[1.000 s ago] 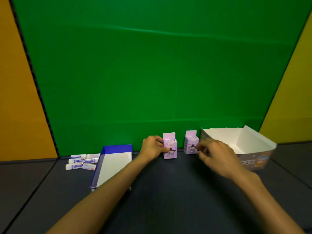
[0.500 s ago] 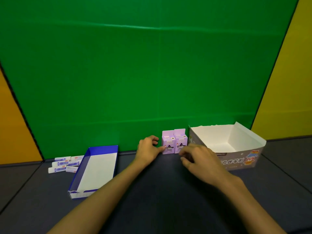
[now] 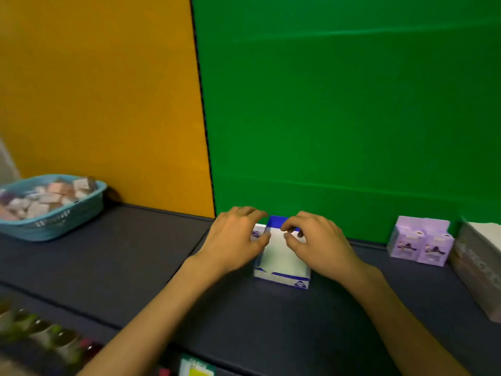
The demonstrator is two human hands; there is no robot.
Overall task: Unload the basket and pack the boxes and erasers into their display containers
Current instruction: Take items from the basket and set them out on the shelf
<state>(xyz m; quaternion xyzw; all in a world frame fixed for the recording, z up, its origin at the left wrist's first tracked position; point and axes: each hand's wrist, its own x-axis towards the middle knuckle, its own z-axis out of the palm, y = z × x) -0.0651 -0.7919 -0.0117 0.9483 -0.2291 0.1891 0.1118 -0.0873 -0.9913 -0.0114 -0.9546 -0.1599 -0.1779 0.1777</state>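
Observation:
The blue-rimmed white display tray (image 3: 282, 263) lies on the dark table, and both hands hover over its far end. My left hand (image 3: 238, 240) curls over the erasers (image 3: 256, 233) at the tray's left side; only a bit of one shows between fingers and thumb, so a grip cannot be told. Over the tray's far rim, my right hand (image 3: 317, 242) has its fingers loosely curled with nothing visible in them. Two purple boxes (image 3: 420, 241) stand side by side at the right, next to the grey display box (image 3: 477, 264). The blue basket (image 3: 58, 226), filled with several boxes, sits far left.
Orange and green wall panels close off the back of the table. Blurred small objects (image 3: 40, 329) line a lower ledge at the bottom left. A green-and-yellow item (image 3: 196, 369) shows at the bottom edge.
Both hands left the two purple boxes, which now stand together, and moved left to the blue tray. My view swung left, bringing the basket into sight.

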